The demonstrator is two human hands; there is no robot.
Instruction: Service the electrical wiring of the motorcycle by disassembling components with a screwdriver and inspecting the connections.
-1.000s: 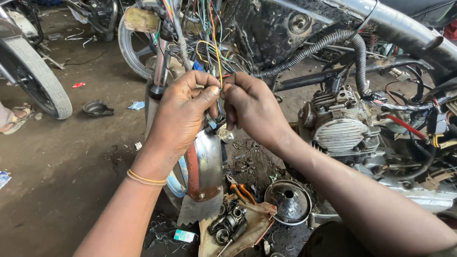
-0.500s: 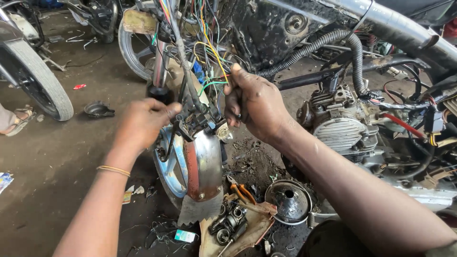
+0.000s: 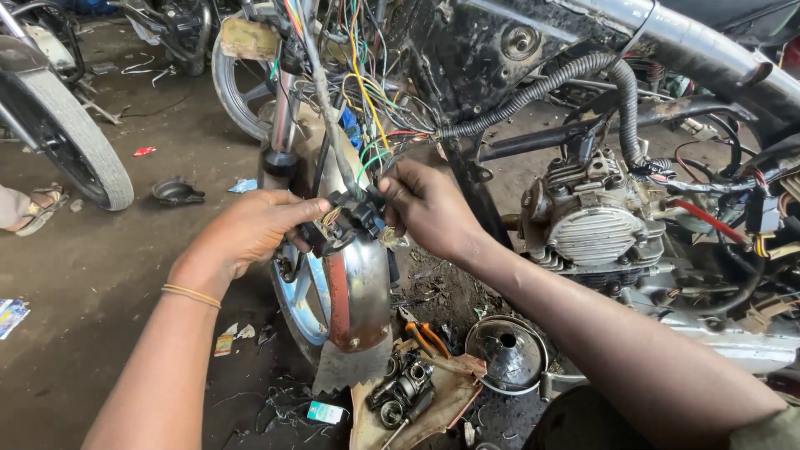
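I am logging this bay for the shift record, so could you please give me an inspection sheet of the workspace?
Surface: dirt floor, dark and stained.
Job's things: black connector block on the wire harness, above the front mudguard.
Clutter: pliers with orange handles, chrome headlamp shell, small metal parts, paper scraps.
Hands: left hand and right hand both grip the connector block.
Cables: loose coloured wires hang from the harness; corrugated black hose runs to the engine.
Surroundings: another tyre; a sandalled foot.
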